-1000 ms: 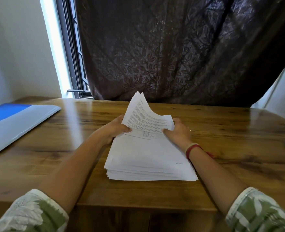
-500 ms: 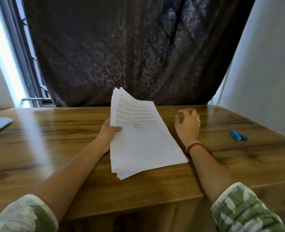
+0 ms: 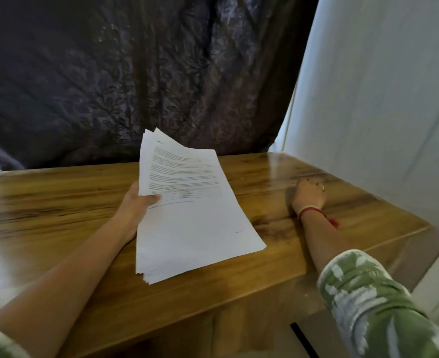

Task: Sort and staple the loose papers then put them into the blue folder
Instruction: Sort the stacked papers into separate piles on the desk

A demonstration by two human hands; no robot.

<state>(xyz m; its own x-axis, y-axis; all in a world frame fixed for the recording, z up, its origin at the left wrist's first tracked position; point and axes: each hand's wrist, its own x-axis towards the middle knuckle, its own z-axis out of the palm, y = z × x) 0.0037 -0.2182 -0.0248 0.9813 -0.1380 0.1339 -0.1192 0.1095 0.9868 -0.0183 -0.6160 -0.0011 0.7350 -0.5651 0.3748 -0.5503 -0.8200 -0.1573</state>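
Papers (image 3: 187, 215) sit centre frame, long axis running up-frame, far end lifted; left hand (image 3: 135, 205) clamps their left edge, thumb on top. Right hand (image 3: 308, 195) rests well right on the counter (image 3: 58, 202), grip unclear.

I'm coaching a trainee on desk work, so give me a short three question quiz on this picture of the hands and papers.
1. True or false: the left hand holds the stack of papers, thumb on top.
2. Where is the right hand? A on the papers; B over the table, right of the papers; C gripping the left wrist.
3. Fill in: the band on the right wrist is ___.
Key: 1 true; 2 B; 3 red.
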